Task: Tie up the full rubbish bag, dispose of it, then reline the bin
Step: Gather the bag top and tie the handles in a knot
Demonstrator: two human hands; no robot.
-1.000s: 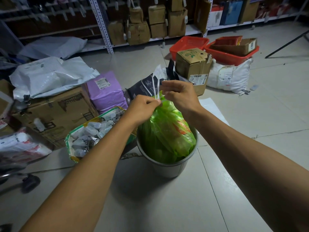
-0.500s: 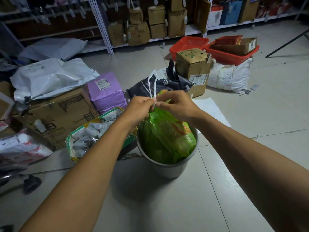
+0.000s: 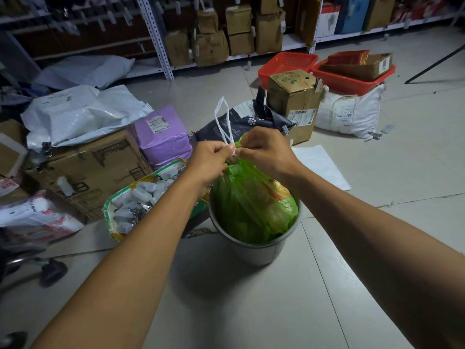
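A full green rubbish bag (image 3: 251, 205) sits in a round grey bin (image 3: 259, 251) on the tiled floor. Its neck is gathered at the top, and white drawstrings (image 3: 222, 117) stick up from it in thin loops. My left hand (image 3: 210, 159) pinches the strings just left of the gathered neck. My right hand (image 3: 264, 152) pinches them from the right, fingers curled over the bag's top. The two hands nearly touch above the bin.
Left of the bin stands a green-rimmed box of small white containers (image 3: 141, 197), with a large cardboard box (image 3: 88, 170) and purple parcel (image 3: 163, 137) behind. A dark pet-food bag (image 3: 241, 122), a carton (image 3: 294, 96), red baskets (image 3: 289, 64) and shelving (image 3: 156, 36) lie beyond. A wheel (image 3: 52, 270) is at the left.
Both hands have dropped slightly and drawn closer together at the bag's neck. The white string loops now stand higher above the hands.
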